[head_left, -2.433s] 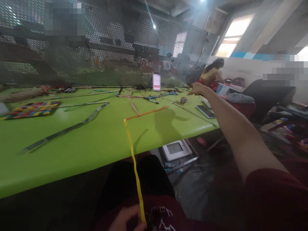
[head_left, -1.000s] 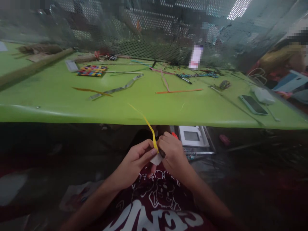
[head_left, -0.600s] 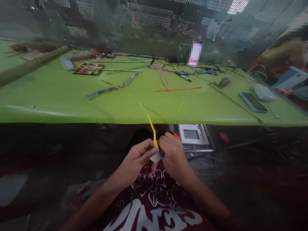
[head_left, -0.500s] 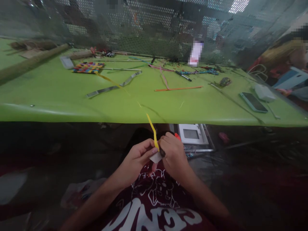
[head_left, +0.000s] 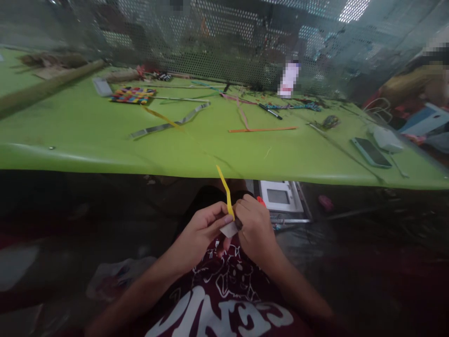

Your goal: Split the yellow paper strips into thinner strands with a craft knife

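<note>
Head view: my left hand (head_left: 201, 231) and right hand (head_left: 253, 229) meet in my lap below the green bench (head_left: 87, 140), fingers (head_left: 220, 221) closed, pinching the yellow strip (head_left: 226, 194) between both thumbs; it rises toward the bench edge above a small white piece (head_left: 229, 229).

Phone (head_left: 371, 152) on table (head_left: 87, 140), right side

The fingers of the right hand (head_left: 254, 229) hid the small dark thing it held, and the person (head_left: 426, 89) was cut off.
</note>
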`<state>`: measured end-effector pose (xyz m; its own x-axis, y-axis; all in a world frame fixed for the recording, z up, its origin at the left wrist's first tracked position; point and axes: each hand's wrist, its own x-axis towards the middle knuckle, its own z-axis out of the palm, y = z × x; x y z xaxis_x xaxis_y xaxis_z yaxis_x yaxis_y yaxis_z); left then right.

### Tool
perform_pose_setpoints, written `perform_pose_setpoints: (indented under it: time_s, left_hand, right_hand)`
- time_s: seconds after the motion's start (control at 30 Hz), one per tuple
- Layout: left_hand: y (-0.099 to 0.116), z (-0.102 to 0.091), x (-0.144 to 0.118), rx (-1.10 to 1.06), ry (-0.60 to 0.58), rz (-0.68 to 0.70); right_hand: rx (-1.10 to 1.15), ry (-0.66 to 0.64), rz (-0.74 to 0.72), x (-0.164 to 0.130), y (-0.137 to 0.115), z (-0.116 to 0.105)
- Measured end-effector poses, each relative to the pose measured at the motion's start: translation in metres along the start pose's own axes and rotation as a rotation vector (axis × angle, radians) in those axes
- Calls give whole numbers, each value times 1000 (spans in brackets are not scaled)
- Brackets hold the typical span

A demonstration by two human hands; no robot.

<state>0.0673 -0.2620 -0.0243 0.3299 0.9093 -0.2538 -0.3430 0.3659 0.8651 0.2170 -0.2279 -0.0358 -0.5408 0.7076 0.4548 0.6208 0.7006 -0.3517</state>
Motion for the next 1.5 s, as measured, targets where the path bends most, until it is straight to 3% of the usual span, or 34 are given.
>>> perform_pose_setpoints:
  time_s: [0.57,0.97,1.5]
  left_hand:
    - [2,-1,-1,67,-20,33]
    - [0,-1,-2,80,-19,43]
    - [-5,-6,-2,118,-64,110]
  right_hand:
    - [-2,14,21,1,-1,5]
    - [27,129,30,1,0,13]
    - [82,148,52,2,1,17]
